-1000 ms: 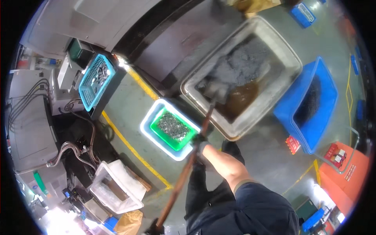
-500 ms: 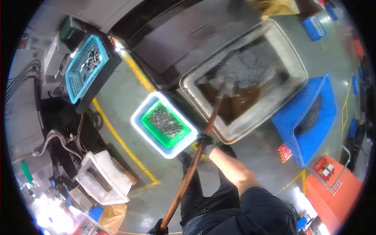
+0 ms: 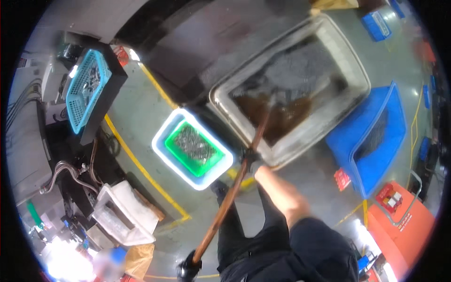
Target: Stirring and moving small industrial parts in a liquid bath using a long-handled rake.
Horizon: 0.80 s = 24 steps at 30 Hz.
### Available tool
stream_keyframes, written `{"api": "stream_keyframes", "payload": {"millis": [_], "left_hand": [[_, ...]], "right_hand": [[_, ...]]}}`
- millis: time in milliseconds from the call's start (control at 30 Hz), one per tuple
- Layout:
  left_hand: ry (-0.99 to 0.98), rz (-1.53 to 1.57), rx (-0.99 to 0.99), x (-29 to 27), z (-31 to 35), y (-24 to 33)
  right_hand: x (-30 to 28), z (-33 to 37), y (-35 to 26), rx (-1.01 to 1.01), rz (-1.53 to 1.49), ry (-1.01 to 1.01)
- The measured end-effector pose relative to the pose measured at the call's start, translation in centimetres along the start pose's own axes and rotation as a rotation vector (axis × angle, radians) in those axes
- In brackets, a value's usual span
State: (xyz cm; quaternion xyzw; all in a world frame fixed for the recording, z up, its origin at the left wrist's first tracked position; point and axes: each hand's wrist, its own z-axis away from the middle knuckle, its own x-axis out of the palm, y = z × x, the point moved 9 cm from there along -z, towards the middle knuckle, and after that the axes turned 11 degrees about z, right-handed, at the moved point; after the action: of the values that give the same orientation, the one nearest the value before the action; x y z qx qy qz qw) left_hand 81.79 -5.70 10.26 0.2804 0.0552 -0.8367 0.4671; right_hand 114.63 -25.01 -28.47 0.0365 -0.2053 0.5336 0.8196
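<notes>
Both my hands wear dark gloves and grip one long wooden-handled tool [image 3: 223, 207], which slants up from lower left. My right hand [image 3: 252, 157] is wrapped round the middle of the shaft, above the near corner of a large pale tub [image 3: 286, 159]. At the lower edge, my left hand [image 3: 189, 268] closes on the near end. The far end reaches into the tub, where dark grey, grainy-looking material [image 3: 305, 66] lies beside brown liquid [image 3: 289, 123]. The tool's head is sunk or blurred there, so its kind does not show.
Left of the tub stands a white-rimmed bin [image 3: 159, 149] with a green basket [image 3: 206, 169] of small metal parts. A blue bin [image 3: 392, 127] is on the right, near an orange cart [image 3: 399, 235]. A turquoise basket [image 3: 75, 108] sits far left. Dark machinery [image 3: 183, 51] borders the tub.
My hands and the handle have moved slightly forward, away from me. The tool's grey head, which showed in the tub before, is now hardly visible. The view has shifted a little.
</notes>
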Motion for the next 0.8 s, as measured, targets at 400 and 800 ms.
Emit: {"api": "stream_keyframes", "payload": {"millis": [400, 800], "left_hand": [[0.123, 0.041, 0.274, 1.3, -6.3, 6.8], [0.159, -0.032, 0.257, 5.3, -3.2, 0.9]], "right_hand": [[-1.9, -2.0, -9.1, -0.141, 0.16, 0.108], [-3.6, 1.2, -5.5, -0.127, 0.023, 0.184]]}}
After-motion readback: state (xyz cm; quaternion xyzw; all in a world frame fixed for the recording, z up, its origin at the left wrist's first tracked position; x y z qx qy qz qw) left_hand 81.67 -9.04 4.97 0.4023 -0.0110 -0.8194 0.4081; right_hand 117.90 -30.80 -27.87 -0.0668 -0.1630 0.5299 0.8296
